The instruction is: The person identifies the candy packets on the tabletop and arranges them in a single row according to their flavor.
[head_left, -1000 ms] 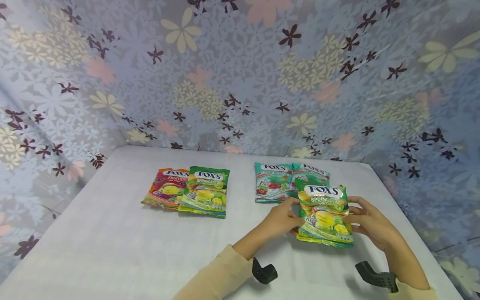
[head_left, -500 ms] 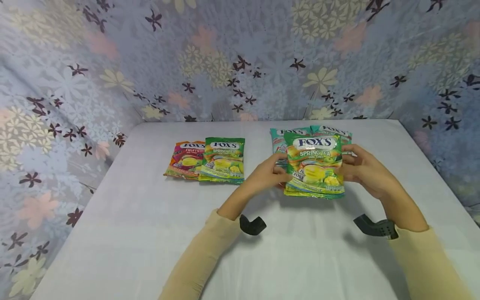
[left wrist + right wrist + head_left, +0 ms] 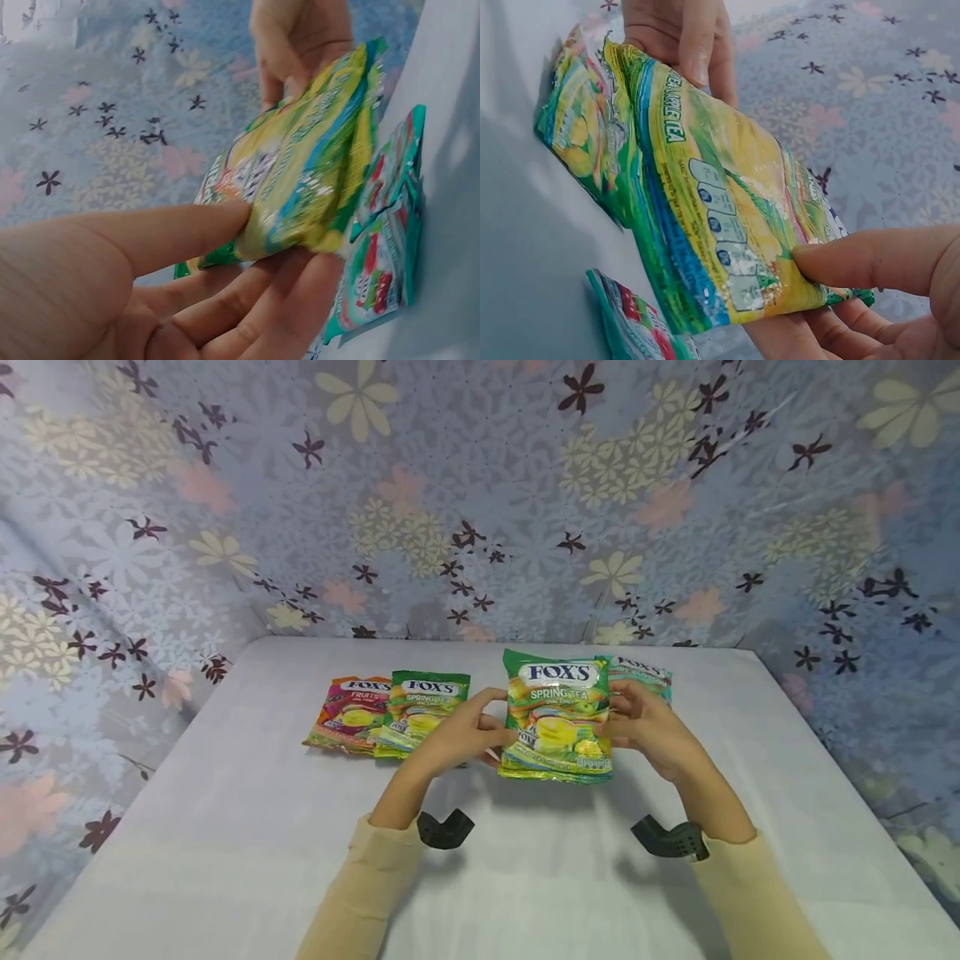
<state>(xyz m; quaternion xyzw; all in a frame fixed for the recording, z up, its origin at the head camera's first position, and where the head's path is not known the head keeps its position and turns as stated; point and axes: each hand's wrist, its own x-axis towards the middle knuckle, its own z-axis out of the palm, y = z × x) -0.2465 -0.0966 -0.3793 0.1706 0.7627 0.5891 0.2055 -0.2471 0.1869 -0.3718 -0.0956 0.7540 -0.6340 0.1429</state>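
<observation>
Fox's Spring Tea bag [image 3: 558, 718] held up right of centre

Left of centre in the frame, a purple-and-orange Fruits bag [image 3: 347, 718] lies partly overlapped by a second Spring Tea bag [image 3: 422, 697]; the contents are hidden. The left hand [image 3: 461, 731] covers some of that second bag and pinches the raised bag's left edge, thumb in front. The right hand [image 3: 648, 727] pinches the opposite edge. Behind it peeks a teal bag [image 3: 648, 673]; the left-wrist view shows another teal bag [image 3: 375, 281] touching that one. The white table [image 3: 517, 877] fills the lower frame, floral cloth [image 3: 480, 485] the upper.
</observation>
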